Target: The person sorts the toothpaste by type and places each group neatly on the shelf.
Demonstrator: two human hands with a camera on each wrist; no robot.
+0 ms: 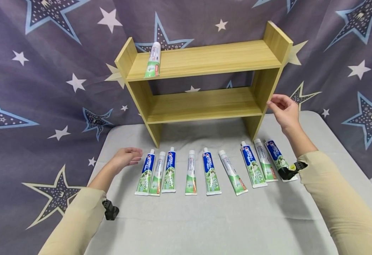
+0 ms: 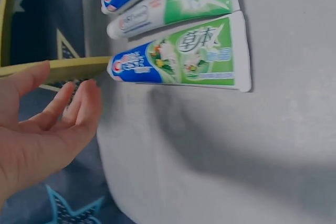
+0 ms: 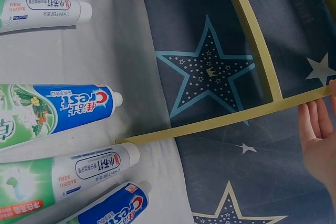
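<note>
My right hand (image 1: 286, 109) is at the right side panel of a two-tier wooden shelf (image 1: 205, 60), its fingertips at the panel's edge. In the right wrist view its fingers (image 3: 311, 121) lie fairly straight beside that edge. My left hand (image 1: 124, 160) hovers left of the tubes with relaxed fingers and holds nothing. Nearest to it is a blue and green Crest toothpaste tube (image 2: 184, 59). Beside that tube lie a white and green toothpaste tube (image 1: 157, 173) and another Crest tube (image 1: 170, 170). One white and green toothpaste tube (image 1: 154, 60) lies on the top board's left end.
Three spaced tubes lie mid-table: a white and green one (image 1: 191, 173), a Crest one (image 1: 211, 171) and a tilted white one (image 1: 232, 172). Three more toothpaste tubes (image 1: 253, 164) sit below my right hand. A star-patterned curtain (image 1: 61, 134) hangs behind the grey-covered table (image 1: 189, 226).
</note>
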